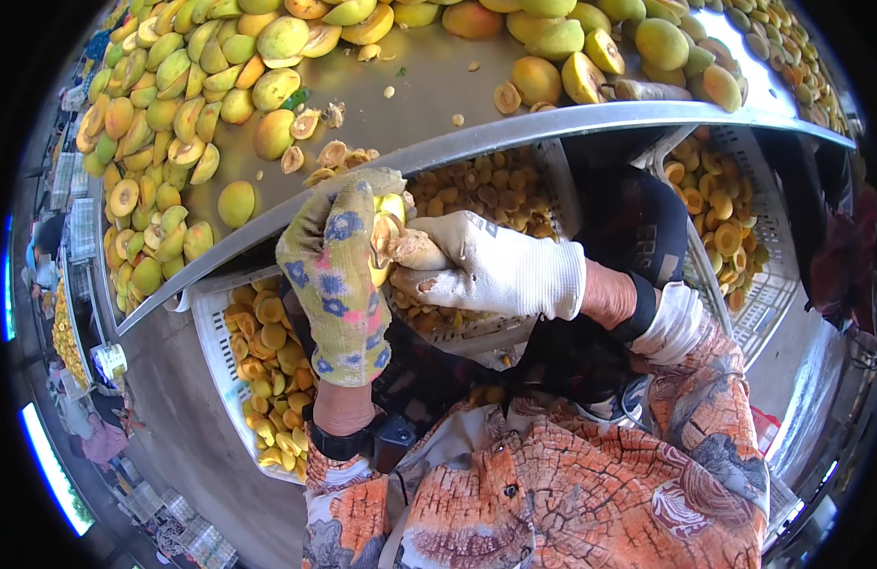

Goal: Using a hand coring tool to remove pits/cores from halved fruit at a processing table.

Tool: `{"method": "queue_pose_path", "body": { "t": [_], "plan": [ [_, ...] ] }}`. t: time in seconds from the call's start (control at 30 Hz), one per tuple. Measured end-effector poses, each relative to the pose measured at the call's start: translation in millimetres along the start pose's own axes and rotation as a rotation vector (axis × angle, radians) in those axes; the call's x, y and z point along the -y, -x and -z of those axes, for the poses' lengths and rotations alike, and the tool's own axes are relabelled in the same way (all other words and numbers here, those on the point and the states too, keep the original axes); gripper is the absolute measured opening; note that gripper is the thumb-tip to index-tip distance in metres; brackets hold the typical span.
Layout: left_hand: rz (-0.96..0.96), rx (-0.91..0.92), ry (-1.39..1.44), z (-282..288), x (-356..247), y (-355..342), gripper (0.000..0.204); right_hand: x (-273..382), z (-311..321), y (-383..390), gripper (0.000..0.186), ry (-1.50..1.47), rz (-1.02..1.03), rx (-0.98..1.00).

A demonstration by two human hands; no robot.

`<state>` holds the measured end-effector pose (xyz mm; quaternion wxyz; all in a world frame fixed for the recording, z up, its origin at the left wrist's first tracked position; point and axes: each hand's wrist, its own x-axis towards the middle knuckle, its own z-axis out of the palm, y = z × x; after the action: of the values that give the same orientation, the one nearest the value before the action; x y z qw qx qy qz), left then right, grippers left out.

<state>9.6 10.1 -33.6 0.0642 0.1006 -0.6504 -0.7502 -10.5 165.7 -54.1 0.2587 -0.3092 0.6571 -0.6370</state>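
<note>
My left hand (339, 270), in a pale yellow flowered glove, is closed around a halved peach (384, 230), its cut orange face turned toward the right. In a white knit glove, my right hand (505, 266) is closed on a short tool with a thick, pale brown handle (420, 250). The tool's end meets the cut side of the fruit; its tip is hidden there. Both hands are just this side of the table's metal rim (514, 126), above a white crate (562, 180) of pitted halves.
Whole and cut peaches (163, 104) are heaped on the metal table (429, 76). A similar thick stick (652, 90) lies near its rim. More white crates with fruit halves stand at left (215, 351) and right (775, 218). My knees are between the crates.
</note>
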Motion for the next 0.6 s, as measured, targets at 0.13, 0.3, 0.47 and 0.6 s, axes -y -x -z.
{"method": "queue_pose_path", "body": {
  "t": [0.13,0.3,0.47,0.6],
  "plan": [
    [-0.176,-0.037,0.024,1.2,4.8,7.2,0.028,-9.0,-1.6,-3.8,0.028,0.085,0.180,-0.014],
    [-0.190,-0.031,0.100,-3.6,7.2,11.9,0.027,-16.4,-4.5,1.3,0.032,0.028,0.126,0.024],
    [-0.090,0.102,0.118,1.1,20.4,4.0,0.027,-16.7,-0.2,16.0,0.022,0.005,0.023,-0.005],
    [0.095,0.097,0.134,6.1,35.2,12.7,0.026,-30.6,-9.2,26.0,0.024,0.023,-0.109,0.041]
  ]
}}
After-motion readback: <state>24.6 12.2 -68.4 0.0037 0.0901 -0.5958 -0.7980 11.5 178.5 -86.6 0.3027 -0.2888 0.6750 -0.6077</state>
